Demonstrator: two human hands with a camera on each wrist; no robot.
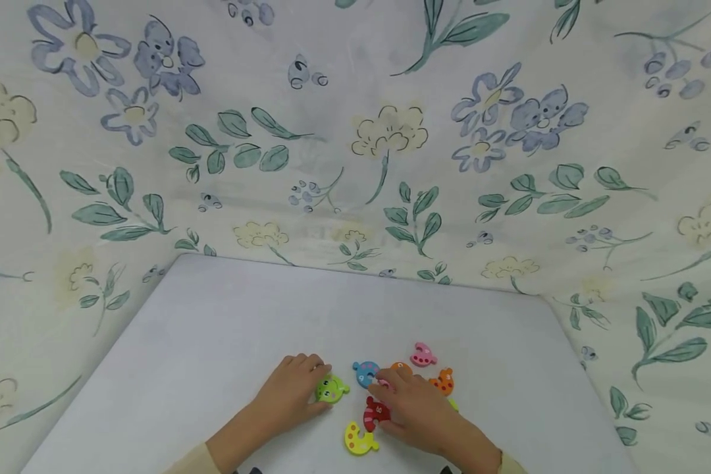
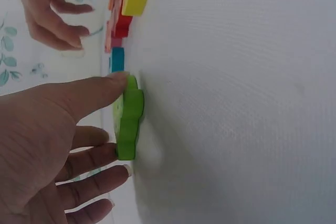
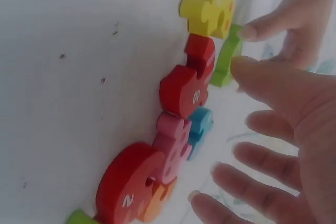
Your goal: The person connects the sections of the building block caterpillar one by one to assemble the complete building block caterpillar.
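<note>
Flat, coloured, numbered puzzle pieces lie near the front of a white table (image 1: 225,329). My left hand (image 1: 316,383) pinches a green piece (image 1: 332,388) by its edges; thumb on one edge and fingers at the other show in the left wrist view (image 2: 128,119). My right hand (image 1: 391,395) hovers with fingers spread over a red piece (image 1: 376,413), a blue piece (image 1: 365,372) and a pink one (image 3: 173,140), holding nothing. A yellow piece (image 1: 359,439) lies nearest me. In the right wrist view the right hand (image 3: 236,129) spreads above the row of pieces.
More pieces lie beyond the right hand: a pink one (image 1: 422,355) and an orange one (image 1: 443,380). A floral cloth (image 1: 355,164) rises behind and on both sides of the table. Bare tabletop stretches to the left and far side.
</note>
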